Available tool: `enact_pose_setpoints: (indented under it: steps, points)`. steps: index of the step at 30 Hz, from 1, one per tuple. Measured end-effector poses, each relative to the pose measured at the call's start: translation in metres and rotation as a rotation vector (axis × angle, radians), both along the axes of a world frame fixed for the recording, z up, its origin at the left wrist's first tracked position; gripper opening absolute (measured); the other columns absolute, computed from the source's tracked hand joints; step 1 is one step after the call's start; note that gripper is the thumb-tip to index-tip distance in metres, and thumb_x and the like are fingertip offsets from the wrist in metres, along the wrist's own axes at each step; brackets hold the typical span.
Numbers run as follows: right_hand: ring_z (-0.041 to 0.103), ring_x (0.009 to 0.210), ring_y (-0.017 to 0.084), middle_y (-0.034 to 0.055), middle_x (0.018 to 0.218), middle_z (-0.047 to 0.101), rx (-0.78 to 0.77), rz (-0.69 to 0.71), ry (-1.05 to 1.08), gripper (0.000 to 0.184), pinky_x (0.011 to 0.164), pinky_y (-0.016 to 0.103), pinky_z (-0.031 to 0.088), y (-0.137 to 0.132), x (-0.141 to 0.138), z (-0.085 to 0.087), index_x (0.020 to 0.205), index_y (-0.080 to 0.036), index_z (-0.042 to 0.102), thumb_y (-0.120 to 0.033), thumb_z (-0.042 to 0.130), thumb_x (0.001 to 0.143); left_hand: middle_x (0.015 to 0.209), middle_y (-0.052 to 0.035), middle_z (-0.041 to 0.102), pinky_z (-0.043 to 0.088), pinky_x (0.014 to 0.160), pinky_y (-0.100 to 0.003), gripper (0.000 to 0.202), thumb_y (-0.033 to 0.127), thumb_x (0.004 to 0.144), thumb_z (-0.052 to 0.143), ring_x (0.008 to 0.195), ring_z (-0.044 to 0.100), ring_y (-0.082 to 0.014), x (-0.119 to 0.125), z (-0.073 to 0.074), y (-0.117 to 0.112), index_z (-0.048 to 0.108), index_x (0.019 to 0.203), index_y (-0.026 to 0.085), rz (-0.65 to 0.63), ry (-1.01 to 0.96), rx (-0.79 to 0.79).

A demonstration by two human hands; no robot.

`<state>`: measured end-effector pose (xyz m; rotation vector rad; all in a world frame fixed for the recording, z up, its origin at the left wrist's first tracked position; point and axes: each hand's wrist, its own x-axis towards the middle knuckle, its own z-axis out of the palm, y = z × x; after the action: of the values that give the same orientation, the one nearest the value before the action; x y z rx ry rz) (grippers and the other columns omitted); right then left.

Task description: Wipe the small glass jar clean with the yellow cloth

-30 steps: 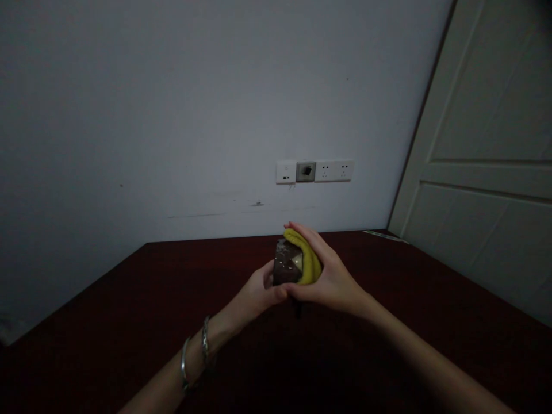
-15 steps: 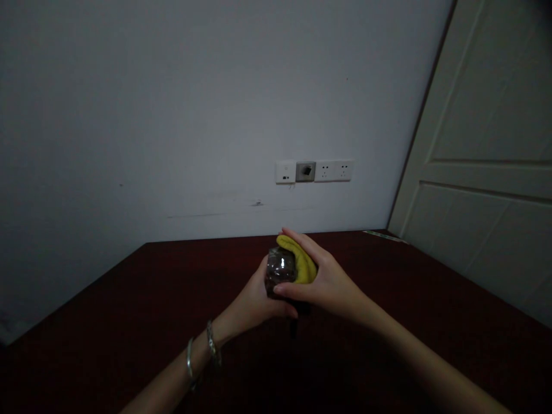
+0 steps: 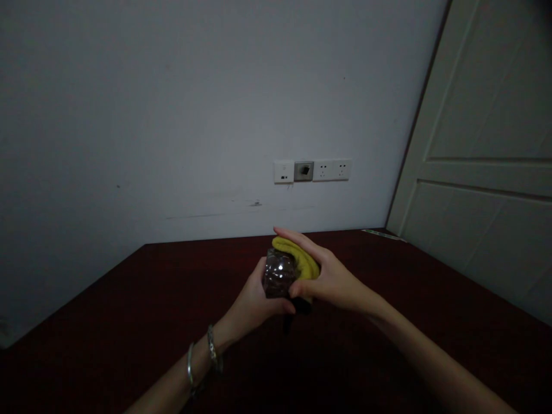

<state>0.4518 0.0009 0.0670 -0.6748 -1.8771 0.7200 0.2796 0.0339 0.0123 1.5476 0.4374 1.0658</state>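
A shiny see-through vessel, which looks like a glass or jar, is held tilted above the table. My left hand is closed round its left side, thumb underneath. A folded yellow cloth lies against the vessel's upper right side. My right hand grips this cloth, with fingers over the top and thumb at the vessel's near right edge. The far side of the vessel and several of my left fingers are hidden. Below the hands is a dark patch that I cannot make out.
The dark red table reaches back to a pale wall. Wall sockets sit above its back edge. A white panelled door stands along the right, and a thin printed strip lies at the back right.
My right hand and the cloth have shifted slightly over the vessel. The right thumb has moved right along it, baring more of its near face. Both hands keep their hold.
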Motion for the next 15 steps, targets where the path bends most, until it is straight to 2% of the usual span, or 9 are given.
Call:
enact_pose_setpoints:
  steps: [3, 6, 10, 13, 15]
  points:
    - [0.056, 0.117, 0.024, 0.0056, 0.129, 0.059, 0.040, -0.025, 0.156, 0.047, 0.101, 0.047, 0.044, 0.009, -0.001, -0.005, 0.122, -0.029, 0.058, -0.046, 0.063, 0.078, 0.112, -0.0138, 0.060, 0.045, 0.089, -0.042, 0.084, 0.043, 0.045, 0.088, 0.105, 0.058, -0.0302, 0.002, -0.001, 0.000, 0.049, 0.113, 0.016, -0.046, -0.042, -0.045]
    - [0.061, 0.112, 0.021, 0.0032, 0.117, 0.067, 0.128, -0.153, 0.275, 0.024, 0.099, 0.044, 0.048, 0.011, -0.006, -0.011, 0.107, -0.030, 0.068, -0.035, 0.056, 0.086, 0.112, -0.0136, 0.060, 0.044, 0.089, -0.042, 0.083, 0.043, 0.046, 0.088, 0.106, 0.057, -0.0301, 0.004, -0.002, 0.000, 0.049, 0.114, 0.016, -0.054, -0.055, -0.057]
    - [0.060, 0.114, 0.022, 0.0021, 0.114, 0.068, 0.355, -0.236, 0.303, 0.024, 0.100, 0.047, 0.047, 0.005, -0.014, -0.015, 0.101, -0.030, 0.070, -0.019, 0.059, 0.084, 0.112, -0.0127, 0.060, 0.045, 0.088, -0.040, 0.083, 0.049, 0.047, 0.085, 0.106, 0.057, -0.0299, 0.007, 0.001, -0.004, 0.049, 0.115, 0.017, -0.021, -0.072, -0.020]
    - [0.064, 0.107, 0.023, 0.0015, 0.110, 0.070, 0.591, -0.159, 0.250, 0.035, 0.102, 0.055, 0.043, 0.001, -0.017, -0.014, 0.108, -0.031, 0.068, -0.010, 0.061, 0.080, 0.112, -0.0127, 0.060, 0.044, 0.087, -0.039, 0.078, 0.052, 0.051, 0.083, 0.103, 0.058, -0.0289, 0.008, 0.003, -0.006, 0.049, 0.112, 0.016, 0.008, -0.057, -0.001]
    - [0.067, 0.100, 0.023, 0.0013, 0.108, 0.071, 0.679, -0.107, 0.228, 0.039, 0.103, 0.058, 0.041, 0.001, -0.017, -0.013, 0.111, -0.031, 0.066, -0.008, 0.062, 0.079, 0.111, -0.0127, 0.061, 0.045, 0.086, -0.039, 0.077, 0.055, 0.052, 0.081, 0.101, 0.058, -0.0285, 0.008, 0.003, -0.006, 0.049, 0.110, 0.016, 0.023, -0.042, 0.015]
